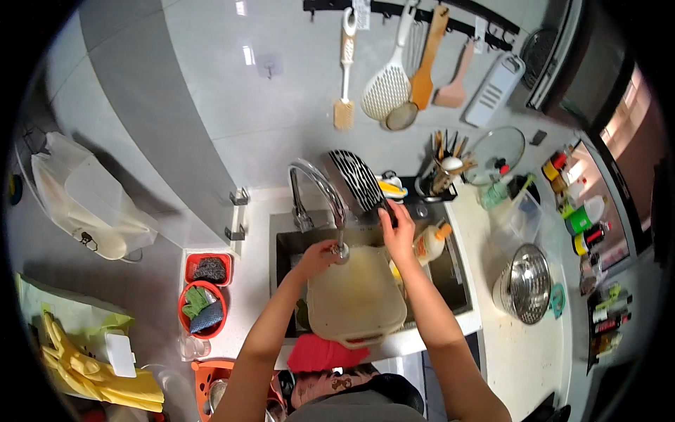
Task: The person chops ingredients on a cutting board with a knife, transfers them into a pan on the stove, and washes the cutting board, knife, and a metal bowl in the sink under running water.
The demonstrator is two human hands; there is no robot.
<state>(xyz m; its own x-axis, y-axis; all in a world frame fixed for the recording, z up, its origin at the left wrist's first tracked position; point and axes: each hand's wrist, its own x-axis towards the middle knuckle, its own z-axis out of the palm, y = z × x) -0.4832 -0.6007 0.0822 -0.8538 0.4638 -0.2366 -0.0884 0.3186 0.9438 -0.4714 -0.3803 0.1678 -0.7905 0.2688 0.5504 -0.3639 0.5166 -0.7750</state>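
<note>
My left hand [320, 259] is closed at the metal spout head of the faucet [342, 252], fingers curled against it. With my right hand [399, 231] I grip the dark handle of a utensil with a black-and-white striped face [357, 179]. It is tilted up behind the sink, beside the faucet's curved neck, and its exact kind is unclear. Below both hands, a pale rectangular basin [323, 302] with a handle at its near end lies over the sink [458, 278]. Its inside looks cloudy and yellowish. Right of it stands a bottle with an orange cap [430, 243].
A steel colander [529, 285] stands on the right counter. A utensil holder [439, 179] and glass lid [498, 151] are behind it. Red containers [202, 309] with cloths and a scrubber sit left. Tools hang from a wall rail [415, 15].
</note>
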